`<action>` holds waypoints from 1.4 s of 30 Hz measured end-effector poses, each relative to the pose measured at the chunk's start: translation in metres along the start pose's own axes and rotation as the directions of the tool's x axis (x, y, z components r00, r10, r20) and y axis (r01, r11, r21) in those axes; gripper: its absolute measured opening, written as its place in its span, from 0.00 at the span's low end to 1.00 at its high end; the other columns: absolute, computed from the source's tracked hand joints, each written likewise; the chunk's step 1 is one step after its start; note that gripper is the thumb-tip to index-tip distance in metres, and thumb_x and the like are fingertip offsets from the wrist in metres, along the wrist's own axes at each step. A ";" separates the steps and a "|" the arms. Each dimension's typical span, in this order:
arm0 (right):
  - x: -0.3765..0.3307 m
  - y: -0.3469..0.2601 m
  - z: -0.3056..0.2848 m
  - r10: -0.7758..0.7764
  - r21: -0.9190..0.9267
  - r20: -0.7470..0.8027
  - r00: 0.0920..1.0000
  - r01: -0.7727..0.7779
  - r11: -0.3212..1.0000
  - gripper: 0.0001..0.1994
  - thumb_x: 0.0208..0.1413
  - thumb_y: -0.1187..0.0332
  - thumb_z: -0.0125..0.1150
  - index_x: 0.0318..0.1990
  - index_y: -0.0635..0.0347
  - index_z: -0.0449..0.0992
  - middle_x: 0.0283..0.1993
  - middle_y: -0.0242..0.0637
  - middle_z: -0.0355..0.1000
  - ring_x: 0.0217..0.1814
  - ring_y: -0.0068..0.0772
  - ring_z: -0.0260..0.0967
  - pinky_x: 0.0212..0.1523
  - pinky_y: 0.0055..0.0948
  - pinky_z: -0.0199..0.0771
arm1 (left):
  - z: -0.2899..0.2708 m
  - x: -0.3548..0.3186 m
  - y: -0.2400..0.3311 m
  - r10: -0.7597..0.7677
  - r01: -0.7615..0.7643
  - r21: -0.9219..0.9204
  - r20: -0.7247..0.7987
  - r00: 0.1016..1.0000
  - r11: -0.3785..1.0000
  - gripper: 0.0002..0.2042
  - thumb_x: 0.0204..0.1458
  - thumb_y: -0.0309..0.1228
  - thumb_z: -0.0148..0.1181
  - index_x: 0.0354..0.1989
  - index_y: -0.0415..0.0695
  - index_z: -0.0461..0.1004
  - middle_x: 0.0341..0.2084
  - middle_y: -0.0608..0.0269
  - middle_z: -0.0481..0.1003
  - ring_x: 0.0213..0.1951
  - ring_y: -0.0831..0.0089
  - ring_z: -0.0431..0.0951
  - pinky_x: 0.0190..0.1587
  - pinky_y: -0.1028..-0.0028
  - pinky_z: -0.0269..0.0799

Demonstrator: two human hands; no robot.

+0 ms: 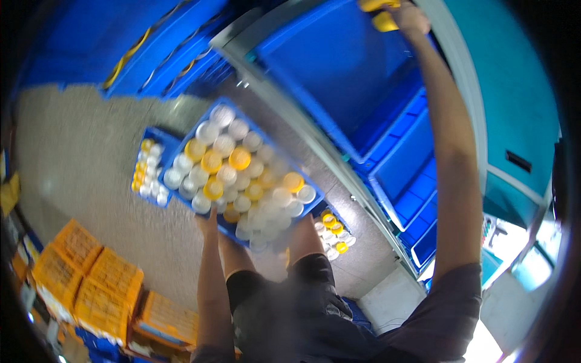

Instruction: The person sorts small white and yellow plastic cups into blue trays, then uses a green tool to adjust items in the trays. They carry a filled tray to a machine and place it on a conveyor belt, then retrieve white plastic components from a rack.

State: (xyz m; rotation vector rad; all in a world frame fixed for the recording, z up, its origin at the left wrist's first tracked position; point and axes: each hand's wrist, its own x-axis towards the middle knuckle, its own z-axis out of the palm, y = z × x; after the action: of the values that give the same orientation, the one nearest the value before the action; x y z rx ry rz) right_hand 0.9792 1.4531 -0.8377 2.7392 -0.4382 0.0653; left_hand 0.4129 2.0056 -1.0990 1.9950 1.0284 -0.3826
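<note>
A blue crate [227, 230] full of round white and yellow cap-like pieces [224, 145] is tilted in front of my knees. My left hand [207, 222] grips its near left edge, with the fingers partly hidden by the crate. At the upper right my right arm stretches far out over a large blue bin [339, 78]. My right hand [413, 19] is closed around yellow round pieces [385, 22] of the same sort, near the bin's far edge. Part of the crate's load is blurred.
Two smaller groups of white and yellow pieces sit low, one in a blue crate [160, 134] at left, another [334, 233] beside my knee. Orange crates [108, 284] stand at lower left. A grey frame [315, 130] borders the bins; a teal panel [514, 97] rises at right.
</note>
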 end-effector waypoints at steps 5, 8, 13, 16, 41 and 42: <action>0.025 0.016 0.039 -0.086 0.141 -0.152 0.985 0.108 0.984 0.28 0.56 0.41 0.55 0.61 0.41 0.71 0.50 0.43 0.77 0.52 0.43 0.76 0.50 0.43 0.76 | 0.007 0.004 0.007 -0.170 0.166 -0.052 -0.071 0.983 0.985 0.41 0.39 0.44 0.76 0.54 0.29 0.61 0.49 0.36 0.70 0.53 0.46 0.72 0.56 0.57 0.67; -0.004 0.025 0.011 -0.069 0.233 -0.116 0.991 0.094 0.968 0.24 0.58 0.44 0.55 0.55 0.47 0.76 0.46 0.43 0.78 0.48 0.46 0.77 0.48 0.42 0.76 | 0.004 -0.010 0.026 -0.175 0.175 -0.012 -0.106 0.979 0.985 0.42 0.39 0.43 0.76 0.56 0.29 0.60 0.51 0.36 0.68 0.55 0.45 0.70 0.57 0.57 0.67; -0.131 0.054 -0.117 -0.073 0.353 -0.283 0.956 0.175 0.919 0.21 0.58 0.49 0.60 0.50 0.55 0.79 0.39 0.42 0.80 0.40 0.41 0.80 0.41 0.33 0.80 | -0.008 -0.053 0.060 -0.057 0.105 0.142 -0.307 0.950 0.984 0.35 0.43 0.28 0.70 0.57 0.29 0.59 0.52 0.39 0.65 0.57 0.44 0.64 0.59 0.55 0.61; -0.243 0.061 -0.202 -0.053 0.490 -0.196 0.979 0.145 0.860 0.17 0.57 0.60 0.65 0.48 0.63 0.80 0.39 0.42 0.80 0.40 0.31 0.80 0.39 0.25 0.79 | -0.014 -0.072 0.074 0.306 -0.252 0.223 -0.259 0.916 0.942 0.24 0.47 0.24 0.63 0.52 0.32 0.61 0.49 0.41 0.64 0.53 0.46 0.64 0.58 0.55 0.59; -0.453 -0.283 0.083 -0.302 0.386 0.300 0.905 0.175 0.906 0.07 0.54 0.68 0.52 0.33 0.55 0.77 0.30 0.40 0.77 0.33 0.41 0.78 0.30 0.38 0.78 | -0.208 -0.079 -0.107 -0.108 -0.016 0.458 0.244 0.964 0.889 0.15 0.45 0.27 0.60 0.43 0.37 0.72 0.41 0.46 0.73 0.48 0.48 0.71 0.51 0.57 0.67; -0.453 -0.286 0.085 -0.318 0.370 0.387 0.865 0.170 0.913 0.08 0.56 0.67 0.52 0.34 0.55 0.77 0.29 0.42 0.77 0.32 0.41 0.79 0.29 0.39 0.77 | -0.204 -0.079 -0.107 -0.076 -0.047 0.488 0.229 0.970 0.871 0.14 0.47 0.28 0.59 0.42 0.37 0.72 0.39 0.47 0.74 0.46 0.49 0.72 0.50 0.58 0.68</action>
State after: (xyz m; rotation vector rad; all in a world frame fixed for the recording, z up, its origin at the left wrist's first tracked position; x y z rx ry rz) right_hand 0.6358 1.8090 -1.0619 3.1103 -0.1936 -0.6189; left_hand 0.2600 2.1594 -0.9875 2.3100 0.8449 -0.9538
